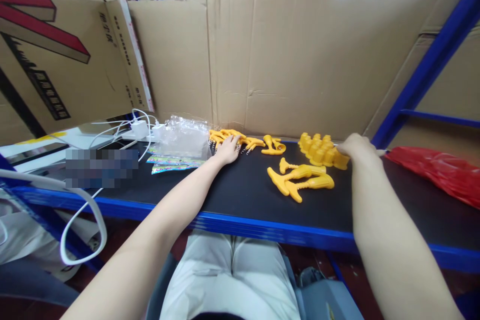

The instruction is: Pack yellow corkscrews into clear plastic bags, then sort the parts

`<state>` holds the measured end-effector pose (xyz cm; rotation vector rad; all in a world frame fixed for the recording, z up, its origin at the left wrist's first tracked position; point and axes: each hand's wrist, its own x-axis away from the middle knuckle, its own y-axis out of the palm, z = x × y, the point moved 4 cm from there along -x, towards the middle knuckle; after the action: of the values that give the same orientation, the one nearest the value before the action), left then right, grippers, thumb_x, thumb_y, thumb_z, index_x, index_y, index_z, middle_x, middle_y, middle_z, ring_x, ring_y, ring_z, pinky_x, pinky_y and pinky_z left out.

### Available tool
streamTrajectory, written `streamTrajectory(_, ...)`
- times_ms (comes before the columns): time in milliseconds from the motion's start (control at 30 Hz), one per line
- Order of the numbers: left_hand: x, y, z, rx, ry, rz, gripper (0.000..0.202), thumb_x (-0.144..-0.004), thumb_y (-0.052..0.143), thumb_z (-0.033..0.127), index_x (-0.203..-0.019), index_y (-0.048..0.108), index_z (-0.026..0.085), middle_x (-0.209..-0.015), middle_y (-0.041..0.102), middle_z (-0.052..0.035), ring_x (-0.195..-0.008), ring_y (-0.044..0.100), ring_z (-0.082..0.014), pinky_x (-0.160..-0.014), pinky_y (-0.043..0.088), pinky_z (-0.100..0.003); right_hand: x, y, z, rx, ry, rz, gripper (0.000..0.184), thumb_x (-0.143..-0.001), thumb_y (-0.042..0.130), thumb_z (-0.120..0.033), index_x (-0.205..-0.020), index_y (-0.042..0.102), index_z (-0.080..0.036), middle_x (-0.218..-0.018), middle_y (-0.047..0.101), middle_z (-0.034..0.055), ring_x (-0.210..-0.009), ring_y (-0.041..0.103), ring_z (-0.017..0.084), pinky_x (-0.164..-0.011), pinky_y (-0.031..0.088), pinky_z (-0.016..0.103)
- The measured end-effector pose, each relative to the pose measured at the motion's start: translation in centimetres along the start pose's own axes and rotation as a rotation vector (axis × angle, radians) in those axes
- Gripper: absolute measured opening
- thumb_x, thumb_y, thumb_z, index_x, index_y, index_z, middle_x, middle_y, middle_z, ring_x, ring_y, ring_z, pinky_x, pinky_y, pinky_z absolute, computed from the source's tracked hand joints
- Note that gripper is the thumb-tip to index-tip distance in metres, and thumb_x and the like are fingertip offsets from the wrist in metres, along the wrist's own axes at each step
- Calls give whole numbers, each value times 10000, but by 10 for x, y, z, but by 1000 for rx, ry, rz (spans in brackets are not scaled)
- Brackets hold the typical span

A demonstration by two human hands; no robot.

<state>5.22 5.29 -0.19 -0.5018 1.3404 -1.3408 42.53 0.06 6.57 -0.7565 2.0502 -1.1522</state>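
My left hand (pixel 228 150) lies over a pile of yellow plastic pieces with shiny metal spirals (pixel 252 143), its fingers stretched out across them. At the far right, my right hand (pixel 358 146) touches the end of a close-packed block of yellow ridged plastic pieces (pixel 323 150); most of its fingers are hidden. Between the hands stands a small group of yellow pieces (pixel 273 145), one with a round open end. Nearer the front edge lie several yellow T-shaped pieces with ribbed grips (pixel 305 174), loosely side by side.
Clear plastic bags (pixel 183 137) and colourful printed packets (pixel 174 166) lie left of the pile. White cables and chargers (pixel 139 129) are further left. A red plastic bag (pixel 435 170) sits at the right. Cardboard (pixel 300 60) walls the back; a blue rail (pixel 262 230) edges the front.
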Motion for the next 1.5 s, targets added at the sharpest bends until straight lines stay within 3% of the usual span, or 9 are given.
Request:
streamTrajectory(67, 0, 2, -1, -4, -11, -6, 462, -914, 300, 357, -1362, 293, 248, -1439, 325, -104, -1330, 284, -252, -1032, 282, -508, 15, -10, -13, 30, -32, 27, 410, -737, 602, -289, -1125, 537, -173, -1269, 455, 248, -1143, 467, 402, -914, 320, 588)
streamTrajectory(167, 0, 4, -1, -15, 14, -24, 480, -902, 319, 334, -1376, 274, 267, -1396, 386, -100, -1309, 317, -250, -1023, 287, -517, 39, -12, -46, 15, -282, 71, 372, -810, 505, -334, -1152, 526, -187, -1229, 516, 180, -1147, 481, 345, -929, 355, 520)
streamTrajectory(400, -2, 5, -1, -64, -29, -15, 505, -876, 323, 263, -1381, 322, 266, -1306, 451, -114, -1219, 419, -284, -982, 345, -482, 77, 51, -103, 125, -792, -195, 351, -852, 460, -371, -1159, 567, -238, -1202, 578, 106, -1091, 526, 293, -884, 396, 431)
streamTrajectory(667, 3, -1, 7, -60, -61, -16, 510, -904, 290, 427, -1373, 333, 232, -1311, 425, -138, -1241, 373, -311, -987, 313, -508, 85, 86, -107, 220, -833, -340, 449, -860, 431, -420, -1255, 522, -226, -1338, 441, 122, -1211, 432, 305, -930, 388, 475)
streamTrajectory(933, 7, -11, 19, -75, 110, 72, 314, -885, 396, 269, -1143, 570, 232, -1116, 522, -94, -1103, 474, -245, -906, 406, -395, 86, 85, -110, 158, -846, -375, 418, -832, 503, -341, -1234, 523, -228, -1277, 531, 81, -1158, 496, 260, -936, 398, 412)
streamTrajectory(1133, 8, -13, 25, -74, 116, 69, 325, -887, 359, 264, -1046, 639, 218, -1074, 557, -99, -1085, 489, -258, -905, 402, -428, 95, 82, -113, 209, -864, -434, 454, -852, 468, -370, -1300, 476, -297, -1198, 548, 107, -1126, 504, 278, -891, 402, 453)
streamTrajectory(1233, 7, -7, 25, -80, 93, 10, 372, -893, 339, 352, -1136, 594, 231, -1224, 520, -103, -1178, 434, -283, -956, 353, -500, 100, 80, -118, 204, -889, -434, 374, -841, 468, -415, -1181, 543, -279, -1168, 558, 101, -1124, 492, 288, -883, 383, 494)
streamTrajectory(1333, 7, 3, 23, -55, 55, -113, 489, -893, 304, 437, -1328, 414, 241, -1449, 321, -101, -1333, 256, -306, -1027, 224, -580, 103, 80, -121, 180, -905, -415, 267, -824, 487, -401, -1026, 561, -242, -1111, 587, 79, -1093, 505, 272, -870, 381, 486)
streamTrajectory(1500, 8, 11, 19, 6, -6, -227, 577, -906, 230, 478, -1428, 221, 231, -1526, 108, -81, -1398, 82, -271, -1081, 109, -558, 103, 81, -122, 155, -932, -400, 205, -819, 502, -371, -961, 548, -231, -1049, 602, 68, -1035, 527, 257, -844, 379, 457)
